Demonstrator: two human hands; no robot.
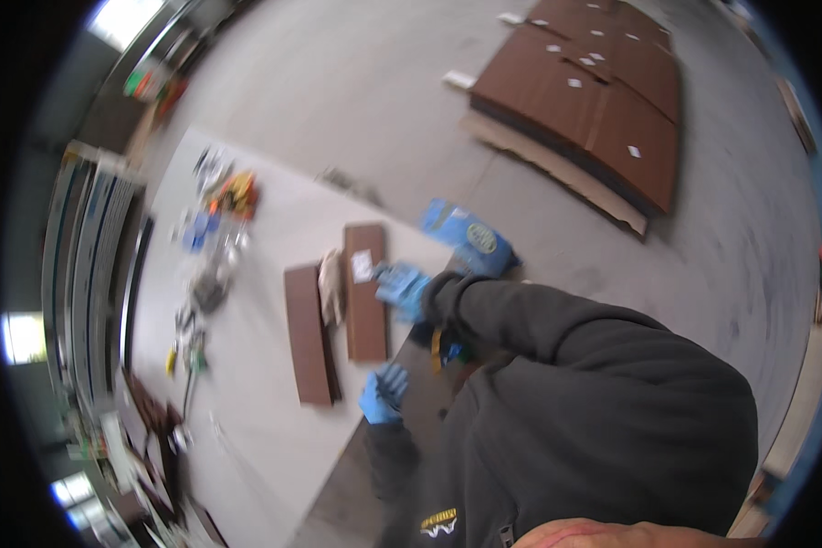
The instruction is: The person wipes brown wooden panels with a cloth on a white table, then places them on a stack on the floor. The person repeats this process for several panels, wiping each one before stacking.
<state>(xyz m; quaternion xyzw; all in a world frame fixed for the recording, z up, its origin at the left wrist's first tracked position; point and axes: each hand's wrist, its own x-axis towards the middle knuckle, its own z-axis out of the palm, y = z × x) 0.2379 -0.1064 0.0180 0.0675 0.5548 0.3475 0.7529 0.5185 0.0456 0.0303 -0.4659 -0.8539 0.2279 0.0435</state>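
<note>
My right hand (402, 287), in a blue glove, reaches to the right edge of a brown panel (366, 315). Its fingers are stretched out close to a white label on that panel, and I cannot tell whether they touch it. My left hand (384, 394), gloved in blue too, is near the panel's lower end with its fingers apart and nothing seen in them. To the left lies a second brown panel (310, 338). A crumpled beige cloth (331, 288) sits between the two panels. All of these rest on a pale table (256, 384).
Beyond my right hand, a blue bag (473, 239) lies at the table's corner. Small bags and tools, blurred, line the table's far side, including an orange bag (236, 194). A stack of large brown panels (603, 110) stands at the upper right. Long boards (91, 265) lean at the left.
</note>
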